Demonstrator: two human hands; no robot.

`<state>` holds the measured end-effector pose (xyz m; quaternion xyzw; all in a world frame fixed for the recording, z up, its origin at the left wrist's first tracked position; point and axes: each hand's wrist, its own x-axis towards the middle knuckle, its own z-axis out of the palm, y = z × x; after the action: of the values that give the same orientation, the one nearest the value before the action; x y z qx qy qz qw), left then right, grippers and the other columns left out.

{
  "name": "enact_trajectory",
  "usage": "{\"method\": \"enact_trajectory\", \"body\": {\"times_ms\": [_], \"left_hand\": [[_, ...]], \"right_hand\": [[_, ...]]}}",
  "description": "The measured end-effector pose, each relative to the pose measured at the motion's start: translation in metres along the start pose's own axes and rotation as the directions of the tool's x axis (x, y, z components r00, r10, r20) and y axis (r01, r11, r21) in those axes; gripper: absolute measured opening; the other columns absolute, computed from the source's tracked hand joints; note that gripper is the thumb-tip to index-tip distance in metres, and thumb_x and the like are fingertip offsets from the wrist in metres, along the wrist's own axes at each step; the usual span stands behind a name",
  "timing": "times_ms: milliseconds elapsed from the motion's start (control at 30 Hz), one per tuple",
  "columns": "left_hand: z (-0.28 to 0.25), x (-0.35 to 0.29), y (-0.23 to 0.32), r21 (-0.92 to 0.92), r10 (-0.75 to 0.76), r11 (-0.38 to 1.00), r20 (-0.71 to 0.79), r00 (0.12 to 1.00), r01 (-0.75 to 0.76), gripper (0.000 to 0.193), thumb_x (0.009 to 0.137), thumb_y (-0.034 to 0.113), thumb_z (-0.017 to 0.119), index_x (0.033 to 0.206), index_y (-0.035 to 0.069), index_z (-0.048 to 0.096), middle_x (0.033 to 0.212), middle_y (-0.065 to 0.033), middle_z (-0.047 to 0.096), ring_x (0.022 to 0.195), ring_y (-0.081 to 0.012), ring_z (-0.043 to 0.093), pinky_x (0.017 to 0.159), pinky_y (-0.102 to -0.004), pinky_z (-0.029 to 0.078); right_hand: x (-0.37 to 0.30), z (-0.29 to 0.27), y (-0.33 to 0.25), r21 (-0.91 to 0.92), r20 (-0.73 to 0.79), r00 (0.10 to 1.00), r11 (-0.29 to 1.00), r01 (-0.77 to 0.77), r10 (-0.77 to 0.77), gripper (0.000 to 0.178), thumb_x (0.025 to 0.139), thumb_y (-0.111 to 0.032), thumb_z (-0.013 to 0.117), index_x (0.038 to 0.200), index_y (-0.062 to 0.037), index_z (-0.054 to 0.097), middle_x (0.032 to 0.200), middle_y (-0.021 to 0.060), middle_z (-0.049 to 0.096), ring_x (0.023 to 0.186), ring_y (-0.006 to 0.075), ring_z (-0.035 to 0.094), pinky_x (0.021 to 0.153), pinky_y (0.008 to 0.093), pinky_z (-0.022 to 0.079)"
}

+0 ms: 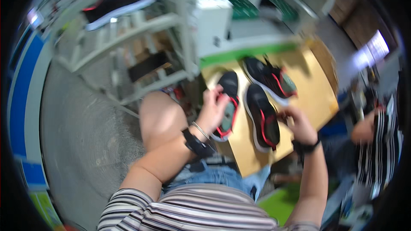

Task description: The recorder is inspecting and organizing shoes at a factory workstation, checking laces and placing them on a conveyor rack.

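Three black sneakers with red-pink trim and pale soles lie on a tan board. My left hand (pixel 212 109) is closed on the left sneaker (pixel 230 86), its fingers at the laces and opening, where a grey-green lining shows. Just right of it lies the middle sneaker (pixel 260 117), its toe pointing away from me. Beside that shoe's right edge, my right hand (pixel 299 124) has its fingers curled in a pinch; blur hides what is between them. Farther back, the third sneaker (pixel 267 77) rests at a slant, with the same grey-green lining.
The tan board (pixel 310 85) has a green strip (pixel 252 51) along its far edge. A pale rack (pixel 124 49) at left carries another dark shoe (pixel 124 2). Beyond the board stand a white box (pixel 212 21) and green trays (pixel 233 0). Another person in stripes (pixel 381 145) sits at right.
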<state>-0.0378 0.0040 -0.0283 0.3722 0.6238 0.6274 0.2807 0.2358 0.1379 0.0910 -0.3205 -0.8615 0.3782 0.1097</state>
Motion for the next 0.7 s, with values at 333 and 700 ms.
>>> {"method": "enact_trajectory", "body": {"times_ms": [333,700], "left_hand": [[0.024,-0.005,-0.022,0.082,-0.015,0.996,-0.054,0.998,0.02,0.051,0.1,0.042,0.06,0.138,0.01,0.049,0.147,-0.0173,0.043,0.137,-0.0378,0.044,0.115,-0.0444,0.036],[0.012,-0.013,-0.002,0.21,-0.069,0.975,-0.03,0.997,0.073,0.063,0.097,0.046,0.065,0.145,0.012,0.043,0.152,-0.0205,0.033,0.141,-0.0391,0.041,0.116,-0.0446,0.036]], "right_hand": [[0.001,0.038,-0.014,-0.399,-0.228,0.947,0.909,0.121,-0.226,0.015,0.076,0.005,0.075,0.088,0.0012,0.068,0.089,0.0135,0.059,0.085,0.0326,0.062,0.077,0.0393,0.05],[-0.032,0.065,-0.043,-0.705,-0.167,0.968,0.709,0.016,-0.188,0.049,0.092,-0.028,0.073,0.13,0.0,0.061,0.13,0.0245,0.058,0.123,0.0433,0.053,0.105,0.0482,0.044]]}}
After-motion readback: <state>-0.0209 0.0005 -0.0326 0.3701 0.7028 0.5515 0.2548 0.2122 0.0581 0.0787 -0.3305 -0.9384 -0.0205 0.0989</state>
